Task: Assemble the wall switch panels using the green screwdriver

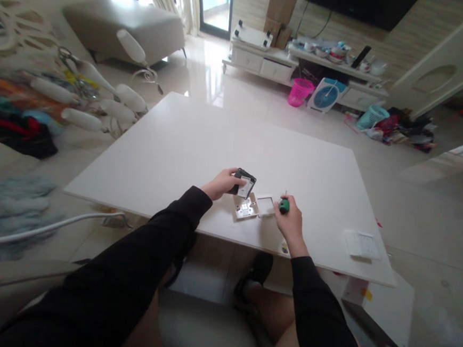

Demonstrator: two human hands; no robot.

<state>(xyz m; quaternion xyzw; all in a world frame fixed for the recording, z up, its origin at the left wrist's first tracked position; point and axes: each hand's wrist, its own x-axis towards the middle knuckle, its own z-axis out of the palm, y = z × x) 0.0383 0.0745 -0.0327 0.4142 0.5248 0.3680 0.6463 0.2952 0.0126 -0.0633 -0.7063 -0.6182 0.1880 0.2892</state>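
Note:
My left hand (223, 183) grips a black-and-white wall socket or switch module (246, 184), its thumb lying across the pale face. Below that module, a white square mounting box (245, 207) lies on the table with its hollow side up. Touching or close beside the box is a thin white frame (266, 206). To the right of the frame, my right hand (291, 221) is closed around a screwdriver (284, 205) with a green handle, its metal shaft pointing away from me. I cannot make out small parts such as screws.
The white table (218, 135) spans the space before me. A white wall plate (361, 244) lies near its right edge, and a small sticker-like patch (285, 248) is at the front edge. A lamp (116, 110) with several white shades stands on the left. A pink basket (300, 92) is beyond.

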